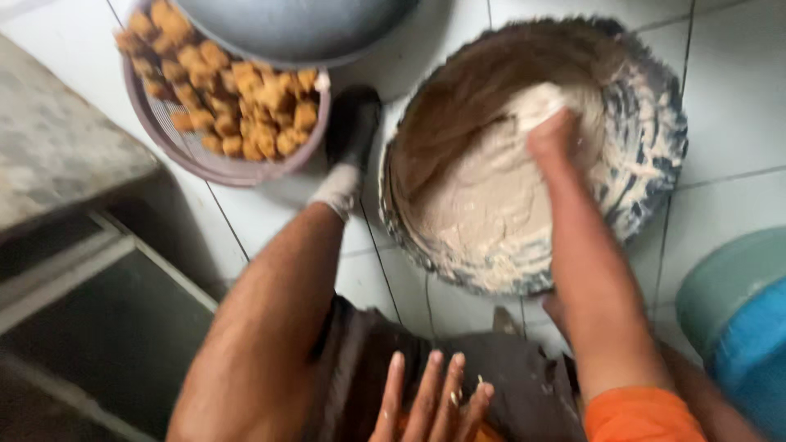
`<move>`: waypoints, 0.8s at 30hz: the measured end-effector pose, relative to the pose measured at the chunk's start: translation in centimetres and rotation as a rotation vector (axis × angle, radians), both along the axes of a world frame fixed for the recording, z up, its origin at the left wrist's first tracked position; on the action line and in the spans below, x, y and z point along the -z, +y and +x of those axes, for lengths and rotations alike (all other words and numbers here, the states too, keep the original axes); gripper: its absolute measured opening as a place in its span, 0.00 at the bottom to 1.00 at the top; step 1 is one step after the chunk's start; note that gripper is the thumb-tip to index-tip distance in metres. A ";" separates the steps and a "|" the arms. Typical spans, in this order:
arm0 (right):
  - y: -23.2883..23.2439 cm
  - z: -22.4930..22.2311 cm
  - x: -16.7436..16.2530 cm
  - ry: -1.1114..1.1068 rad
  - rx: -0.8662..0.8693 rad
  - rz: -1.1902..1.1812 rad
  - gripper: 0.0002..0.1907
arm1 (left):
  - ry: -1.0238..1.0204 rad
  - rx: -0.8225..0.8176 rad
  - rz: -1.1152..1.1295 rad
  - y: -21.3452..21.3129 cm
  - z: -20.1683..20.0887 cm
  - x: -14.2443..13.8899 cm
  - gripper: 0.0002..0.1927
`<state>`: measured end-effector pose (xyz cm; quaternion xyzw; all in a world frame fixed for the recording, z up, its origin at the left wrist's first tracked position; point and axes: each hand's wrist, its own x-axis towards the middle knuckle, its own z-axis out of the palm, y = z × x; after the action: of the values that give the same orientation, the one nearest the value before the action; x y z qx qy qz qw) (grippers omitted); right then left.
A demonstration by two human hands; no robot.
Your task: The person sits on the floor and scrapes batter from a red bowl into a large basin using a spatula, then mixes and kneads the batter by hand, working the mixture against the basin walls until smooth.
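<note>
The batter [491, 205] sits in the wide basin [655, 139] on the tiled floor [737, 90], at about one o'clock from your knees, low enough for you to reach down from a seated crouch. At eleven o'clock, a pink basket [176, 143] of fried golden chunks [237, 98] waits beside your foot. Your left hand [430, 401] rests with fingers spread on your lap, idle. Your right hand [553, 135] is buried in the batter; its finger shape I cannot tell. The forearm's long axis runs from six toward twelve o'clock.
</note>
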<state>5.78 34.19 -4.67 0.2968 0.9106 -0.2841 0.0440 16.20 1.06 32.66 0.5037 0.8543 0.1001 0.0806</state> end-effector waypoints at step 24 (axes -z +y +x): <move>4.6 3.1 0.2 -0.397 -0.248 0.157 0.12 | 0.037 0.092 -0.005 0.0 0.5 -0.1 0.19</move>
<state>8.86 38.76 -4.91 0.2354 0.9328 -0.1412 0.2334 16.66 1.05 32.76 0.5439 0.8318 0.0849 0.0708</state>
